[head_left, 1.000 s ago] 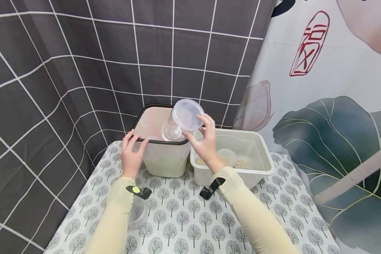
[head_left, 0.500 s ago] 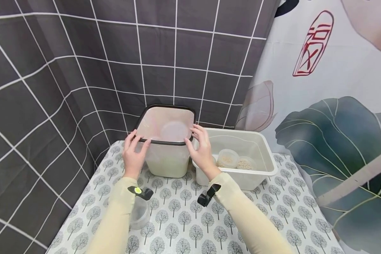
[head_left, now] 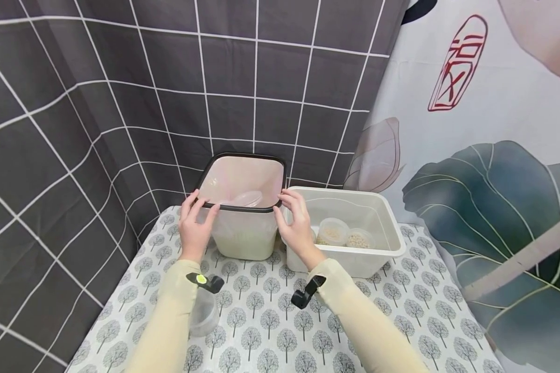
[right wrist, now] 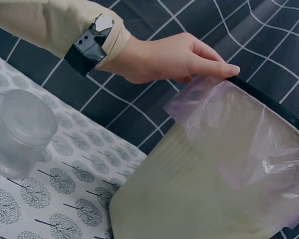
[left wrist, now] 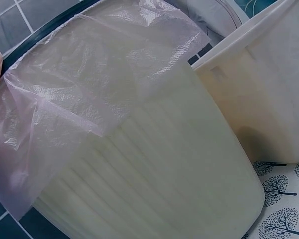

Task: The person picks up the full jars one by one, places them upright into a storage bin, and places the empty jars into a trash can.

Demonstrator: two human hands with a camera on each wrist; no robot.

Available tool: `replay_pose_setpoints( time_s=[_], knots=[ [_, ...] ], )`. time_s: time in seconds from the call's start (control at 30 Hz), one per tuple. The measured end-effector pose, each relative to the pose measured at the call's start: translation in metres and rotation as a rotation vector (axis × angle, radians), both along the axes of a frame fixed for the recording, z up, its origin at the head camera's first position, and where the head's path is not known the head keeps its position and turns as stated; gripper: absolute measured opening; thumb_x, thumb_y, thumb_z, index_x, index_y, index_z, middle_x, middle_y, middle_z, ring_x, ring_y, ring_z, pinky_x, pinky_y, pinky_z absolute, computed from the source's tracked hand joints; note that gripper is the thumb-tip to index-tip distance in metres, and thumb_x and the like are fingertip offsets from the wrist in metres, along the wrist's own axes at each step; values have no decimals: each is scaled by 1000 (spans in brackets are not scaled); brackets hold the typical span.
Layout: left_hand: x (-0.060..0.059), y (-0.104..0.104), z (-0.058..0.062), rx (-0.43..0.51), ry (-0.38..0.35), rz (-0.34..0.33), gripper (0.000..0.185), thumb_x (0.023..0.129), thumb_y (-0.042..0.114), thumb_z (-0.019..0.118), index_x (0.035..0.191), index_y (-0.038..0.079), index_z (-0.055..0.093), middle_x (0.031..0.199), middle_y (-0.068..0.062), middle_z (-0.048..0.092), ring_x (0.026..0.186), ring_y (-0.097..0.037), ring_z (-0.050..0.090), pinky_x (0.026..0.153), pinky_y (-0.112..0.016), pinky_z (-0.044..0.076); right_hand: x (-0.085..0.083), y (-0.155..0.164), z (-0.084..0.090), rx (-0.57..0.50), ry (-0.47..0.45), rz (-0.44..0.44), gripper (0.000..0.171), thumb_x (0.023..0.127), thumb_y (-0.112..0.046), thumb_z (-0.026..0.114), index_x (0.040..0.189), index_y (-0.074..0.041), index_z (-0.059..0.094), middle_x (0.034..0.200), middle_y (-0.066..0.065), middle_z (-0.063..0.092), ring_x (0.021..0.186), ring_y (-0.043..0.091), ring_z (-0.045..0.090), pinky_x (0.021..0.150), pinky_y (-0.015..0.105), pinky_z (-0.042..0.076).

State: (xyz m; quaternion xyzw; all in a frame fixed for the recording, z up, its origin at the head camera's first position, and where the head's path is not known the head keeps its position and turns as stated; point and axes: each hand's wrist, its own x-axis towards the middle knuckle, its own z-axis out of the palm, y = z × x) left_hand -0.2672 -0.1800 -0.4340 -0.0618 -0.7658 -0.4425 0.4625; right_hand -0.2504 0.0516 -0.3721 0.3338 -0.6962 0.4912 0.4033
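Observation:
A trash can point(head_left: 242, 241) with a black rim, lined with a thin pinkish plastic bag point(right wrist: 259, 144), stands at the back of the table. Low inside lies a clear plastic cup point(head_left: 248, 198), partly hidden by the front rim. My left hand point(head_left: 196, 233) grips the front left of the rim; in the right wrist view its thumb and fingers pinch the edge over the bag. At the front right corner, the thumb and fingers of my right hand point(head_left: 297, 223) hold the rim.
A white plastic basin point(head_left: 392, 235) stands right of the trash can, with several clear cups of pale beans point(head_left: 359, 239) inside. Another clear plastic cup point(head_left: 203, 313) is on the tree-print tablecloth point(head_left: 270, 321) below my left wrist. A dark gridded curtain point(head_left: 280, 67) hangs behind.
My right hand has let the clear cup go into the trash can and come down onto the rim. The cup has since tipped and settled lower. My left hand has stayed on the rim.

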Motion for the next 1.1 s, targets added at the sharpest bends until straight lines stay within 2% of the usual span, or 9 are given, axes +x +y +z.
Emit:
replay_pose_setpoints(
  time_s=[0.23, 0.47, 0.67, 0.9, 1.1],
  knots=[
    [0, 0, 0, -20, -32, -1, 29, 82, 23, 73, 103, 5, 67, 133, -9, 49, 126, -30, 41, 106, -38, 32, 6, -1, -1, 2, -14, -9, 29, 73, 21, 61, 101, 16, 54, 108, 33, 51, 99, 44, 52, 86, 38, 50],
    [0, -1, 2, -66, -68, 11, 30, 83, 25, 71, 106, 6, 66, 135, -8, 48, 128, -24, 40, 105, -39, 33, 9, -4, -2, -9, 0, 7, 30, 71, 23, 61, 100, 16, 55, 106, 34, 51, 98, 45, 52, 87, 38, 50],
    [2, 0, 4, -80, -106, 10, 31, 86, 27, 68, 109, 6, 64, 137, -11, 45, 127, -26, 41, 103, -43, 35, 11, -5, -6, -6, -9, 9, 29, 71, 23, 61, 99, 16, 54, 106, 33, 51, 97, 44, 53, 87, 39, 50],
    [1, -1, 5, -84, -90, 1, 36, 88, 27, 65, 115, 5, 62, 138, -12, 43, 129, -26, 39, 105, -42, 32, 11, -5, -9, -9, -18, 10, 28, 72, 22, 60, 99, 15, 54, 106, 32, 50, 98, 43, 52, 87, 38, 50],
    [7, -3, 3, -78, -100, -13, 46, 88, 27, 65, 127, 5, 55, 144, -9, 38, 132, -26, 34, 108, -41, 28, 16, -8, -12, -11, -17, -21, 30, 71, 20, 62, 99, 13, 55, 106, 31, 52, 100, 43, 52, 90, 36, 48]
  ],
)
